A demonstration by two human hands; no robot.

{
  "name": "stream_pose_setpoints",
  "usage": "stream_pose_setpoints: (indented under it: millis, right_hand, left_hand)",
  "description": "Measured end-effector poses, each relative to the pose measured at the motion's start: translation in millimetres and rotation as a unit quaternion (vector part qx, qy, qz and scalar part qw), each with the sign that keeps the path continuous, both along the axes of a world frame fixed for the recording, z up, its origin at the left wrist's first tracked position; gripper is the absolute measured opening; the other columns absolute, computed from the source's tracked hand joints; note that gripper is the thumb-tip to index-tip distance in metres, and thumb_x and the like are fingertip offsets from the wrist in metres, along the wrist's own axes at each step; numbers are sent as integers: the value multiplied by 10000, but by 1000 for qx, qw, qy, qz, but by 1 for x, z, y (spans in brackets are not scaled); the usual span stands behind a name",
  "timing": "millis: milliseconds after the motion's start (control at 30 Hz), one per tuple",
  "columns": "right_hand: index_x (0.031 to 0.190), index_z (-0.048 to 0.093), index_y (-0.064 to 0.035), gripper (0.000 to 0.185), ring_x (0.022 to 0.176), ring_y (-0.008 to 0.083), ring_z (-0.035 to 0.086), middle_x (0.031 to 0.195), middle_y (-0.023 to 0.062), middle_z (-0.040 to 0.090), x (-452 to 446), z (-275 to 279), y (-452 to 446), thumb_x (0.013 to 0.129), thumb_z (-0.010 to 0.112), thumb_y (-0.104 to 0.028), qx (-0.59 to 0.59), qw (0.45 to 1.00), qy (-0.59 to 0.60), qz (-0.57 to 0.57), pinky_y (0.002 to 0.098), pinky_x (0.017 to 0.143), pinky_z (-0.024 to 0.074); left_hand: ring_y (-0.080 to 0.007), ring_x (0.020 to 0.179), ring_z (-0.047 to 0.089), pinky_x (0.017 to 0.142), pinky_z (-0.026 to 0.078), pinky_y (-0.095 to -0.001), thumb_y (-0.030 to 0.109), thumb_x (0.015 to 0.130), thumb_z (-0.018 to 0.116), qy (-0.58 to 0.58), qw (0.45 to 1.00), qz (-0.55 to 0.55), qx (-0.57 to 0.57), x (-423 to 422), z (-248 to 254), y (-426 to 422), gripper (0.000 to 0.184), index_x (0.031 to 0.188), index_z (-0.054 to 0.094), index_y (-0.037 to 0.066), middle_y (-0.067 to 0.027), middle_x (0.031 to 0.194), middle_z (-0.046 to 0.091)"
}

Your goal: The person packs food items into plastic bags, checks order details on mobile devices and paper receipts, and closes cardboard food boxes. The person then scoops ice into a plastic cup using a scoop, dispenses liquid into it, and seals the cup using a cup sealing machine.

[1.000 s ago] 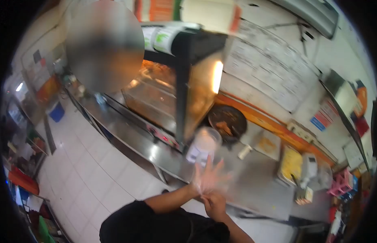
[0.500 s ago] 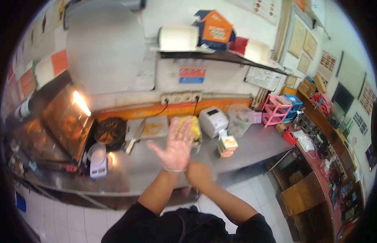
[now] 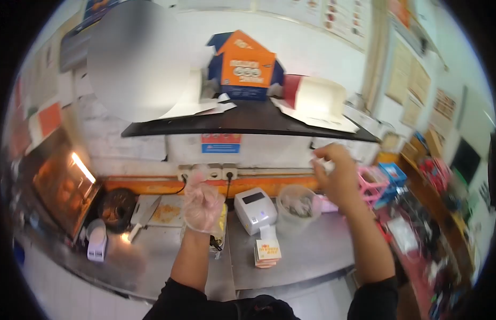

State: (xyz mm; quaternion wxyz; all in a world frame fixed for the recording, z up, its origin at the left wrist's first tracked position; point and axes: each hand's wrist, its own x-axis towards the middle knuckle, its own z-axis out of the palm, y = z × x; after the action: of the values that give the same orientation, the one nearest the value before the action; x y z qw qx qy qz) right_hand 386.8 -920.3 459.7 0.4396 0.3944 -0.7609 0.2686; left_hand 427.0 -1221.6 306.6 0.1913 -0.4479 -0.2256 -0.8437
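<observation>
My left hand [image 3: 201, 208] wears a clear plastic glove and is raised over the counter, in front of a container with yellow contents [image 3: 222, 221]. Its fingers point upward but are smeared, so their pose is unclear. My bare right hand [image 3: 337, 173] is raised below the right end of the dark shelf, near a clear plastic tub [image 3: 298, 208]. Its fingers are bent together at the tips, with something small and pale there that I cannot make out. A white label printer [image 3: 255, 210] stands on the counter between my arms, with a stack of small printed cards [image 3: 267, 252] before it.
The dark shelf [image 3: 248, 124] overhangs the counter, carrying an orange and blue house-shaped box [image 3: 248, 66] and an open carton [image 3: 320, 101]. At left are a lit display warmer [image 3: 58, 184], a black pan [image 3: 115, 209], a knife [image 3: 144, 217] and a scale [image 3: 97, 242].
My hands were together, the right at the left wrist; now they are apart, with the right hand far to the right and higher. The view has shifted closer to the shelf.
</observation>
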Motion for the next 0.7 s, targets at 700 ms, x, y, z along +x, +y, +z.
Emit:
stream_pose_setpoints:
  millis: [700]
  right_hand:
    - [974,704,-48,258,920,349,660,960,190,695,-75,120,-313,789,633,-213,286,939,39,187,429,831,521]
  left_hand:
    - [-354,1058,595,912,473,-436,631,926,426,54,372,887,-270,31,102,-83,620,1094,606,61,-169,1140,631]
